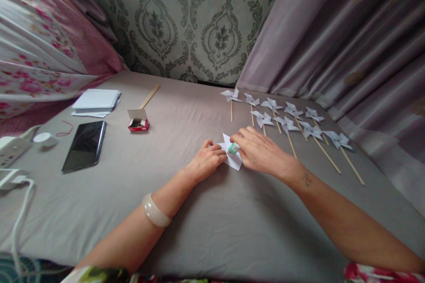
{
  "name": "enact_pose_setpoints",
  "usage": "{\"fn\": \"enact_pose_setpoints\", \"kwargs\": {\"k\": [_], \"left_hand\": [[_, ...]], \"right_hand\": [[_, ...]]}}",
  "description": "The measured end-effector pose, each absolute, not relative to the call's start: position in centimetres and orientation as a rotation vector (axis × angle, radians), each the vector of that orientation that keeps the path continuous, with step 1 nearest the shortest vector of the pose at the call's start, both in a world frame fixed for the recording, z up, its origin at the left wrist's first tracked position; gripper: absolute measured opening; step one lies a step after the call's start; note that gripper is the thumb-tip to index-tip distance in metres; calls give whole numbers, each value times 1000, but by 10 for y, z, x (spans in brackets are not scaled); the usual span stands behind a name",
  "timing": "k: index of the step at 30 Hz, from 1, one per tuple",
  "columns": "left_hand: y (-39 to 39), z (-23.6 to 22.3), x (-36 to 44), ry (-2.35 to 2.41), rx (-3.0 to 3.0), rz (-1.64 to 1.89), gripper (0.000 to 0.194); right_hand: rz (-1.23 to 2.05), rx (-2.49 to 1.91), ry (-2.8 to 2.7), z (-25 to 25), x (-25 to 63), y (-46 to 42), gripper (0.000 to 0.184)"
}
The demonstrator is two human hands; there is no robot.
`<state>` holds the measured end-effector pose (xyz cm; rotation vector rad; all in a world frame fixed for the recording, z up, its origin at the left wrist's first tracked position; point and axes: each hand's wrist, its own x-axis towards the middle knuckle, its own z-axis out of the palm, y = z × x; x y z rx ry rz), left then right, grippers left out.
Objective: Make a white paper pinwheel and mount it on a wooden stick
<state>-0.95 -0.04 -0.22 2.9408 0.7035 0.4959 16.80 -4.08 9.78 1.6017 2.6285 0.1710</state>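
A white paper pinwheel piece [236, 162] with pointed corners lies on the grey cloth in front of me. My left hand [208, 160] holds its left edge, fingers bent and pressed onto the paper. In my right hand [259, 148] is a small glue stick [233, 148] with a green and white body, tilted down with its end at the middle of the paper. The glue tip itself is hidden. Beyond my right hand lie several finished white pinwheels [263, 119] on wooden sticks.
At the left are a stack of white paper [96, 101], a black phone [84, 146], a white round object [45, 139] and a power strip [13, 149] with a cable. A small open red box [138, 124] stands near wooden sticks [151, 96]. Curtains [308, 31] hang at the right.
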Motion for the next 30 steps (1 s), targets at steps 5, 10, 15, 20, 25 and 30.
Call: {"fn": "enact_pose_setpoints", "kwargs": {"k": [5,10,15,20,25,30], "left_hand": [[0,-2,-9,716,2932,487,28],[0,-3,-9,711,2930,477,29],[0,-3,-9,706,2929,476,29],[0,-3,-9,708,2937,471,28],[0,-4,-9,707,2933,469,29],[1,-6,-9,710,2929,478,27]], "right_hand": [[142,1583,2608,101,162,-35,20],[63,1504,2643,103,159,-24,17],[10,1526,2635,104,161,-16,17],[-50,1595,2603,104,163,-12,19],[-75,1647,2522,107,163,-10,19],[-84,1683,2481,111,163,-10,15]]}}
